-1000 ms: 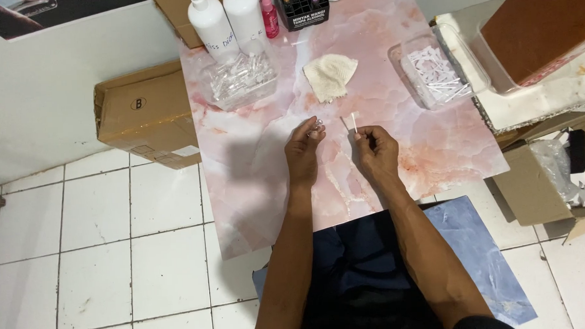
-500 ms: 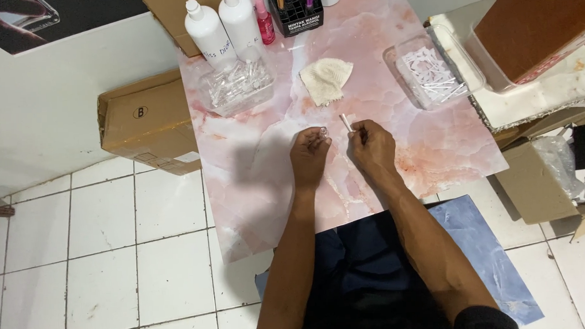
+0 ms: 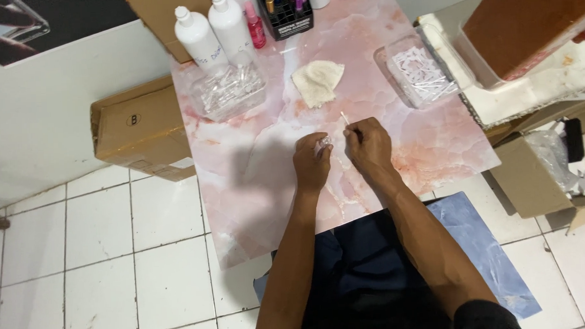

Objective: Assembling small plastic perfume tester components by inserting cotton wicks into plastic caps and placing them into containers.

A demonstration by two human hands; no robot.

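Observation:
My left hand rests on the pink marble-patterned table and pinches a small clear plastic piece at its fingertips. Close to its right, my right hand grips a thin white stick that points up and away from me. The two hands sit almost side by side near the middle of the table. A crumpled cream cloth lies a little beyond them.
A clear tub of small clear pieces stands at the far left, a clear tub of white sticks at the far right. Two white bottles, a pink bottle and a black rack of pens line the back. Cardboard boxes flank the table.
Both hands have drawn closer together and slightly nearer to me. The view has shifted a little. The white stick stays in my right hand.

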